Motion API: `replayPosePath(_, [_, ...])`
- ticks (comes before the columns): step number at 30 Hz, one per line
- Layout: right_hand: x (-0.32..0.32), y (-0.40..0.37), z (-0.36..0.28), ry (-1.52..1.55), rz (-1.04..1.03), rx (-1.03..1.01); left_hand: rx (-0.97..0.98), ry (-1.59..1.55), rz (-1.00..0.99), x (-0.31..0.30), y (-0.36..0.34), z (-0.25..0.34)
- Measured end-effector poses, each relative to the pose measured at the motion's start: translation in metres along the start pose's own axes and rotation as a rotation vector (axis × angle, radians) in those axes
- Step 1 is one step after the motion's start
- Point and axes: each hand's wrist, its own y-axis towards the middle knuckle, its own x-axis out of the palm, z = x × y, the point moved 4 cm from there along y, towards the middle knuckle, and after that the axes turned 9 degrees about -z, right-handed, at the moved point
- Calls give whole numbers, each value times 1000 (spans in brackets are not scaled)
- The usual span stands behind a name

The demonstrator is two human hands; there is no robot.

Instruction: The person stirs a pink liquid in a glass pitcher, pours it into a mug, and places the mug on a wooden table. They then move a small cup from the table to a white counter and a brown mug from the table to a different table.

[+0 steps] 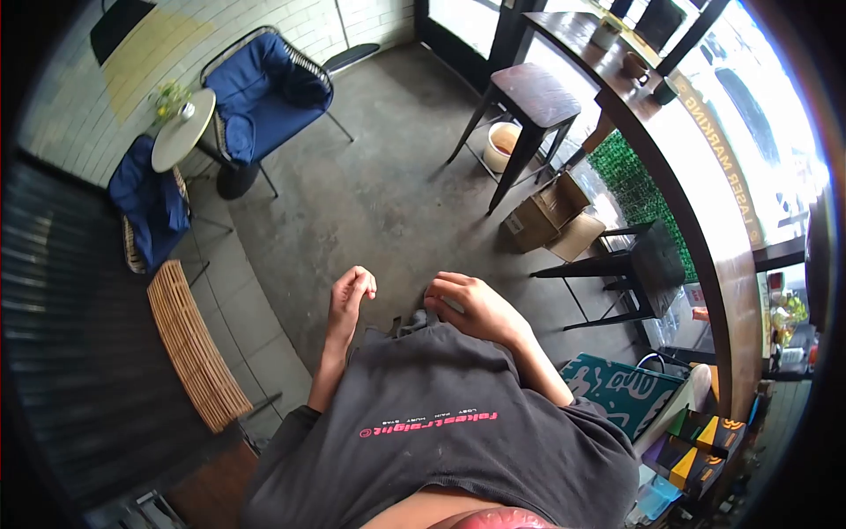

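In the head view, my left hand (350, 293) is raised just beyond the shirt's hem, over the concrete floor. Its fingers are curled in, and nothing shows in them. To its right, my right hand (473, 306) hangs with bent fingers, a gap showing between thumb and fingers. Its fingertips come close to a bit of grey cloth (418, 324) at the front of my waist. The dark grey T-shirt (432, 388) with pink lettering covers my torso between both forearms. Neither hand touches the furniture around.
A bamboo-slat bench (196, 348) stands at left, beyond it blue-cushioned chairs (264, 93) and a small round table (183, 132). On the right are dark stools (535, 93), a cardboard box (548, 212), a white bucket (502, 145) and a long wooden counter (705, 238) with cups.
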Motion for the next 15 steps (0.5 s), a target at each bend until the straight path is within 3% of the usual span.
replayPosePath(7, [-65,33,53,459,98,106,38,1,-175,13,117,12])
replayPosePath(9, [-75,38,69,727,104,154,4,5,-198,14,142,7])
replayPosePath(15, [-104,65,124,749,284,243,-56,-2,-337,13,229,-1])
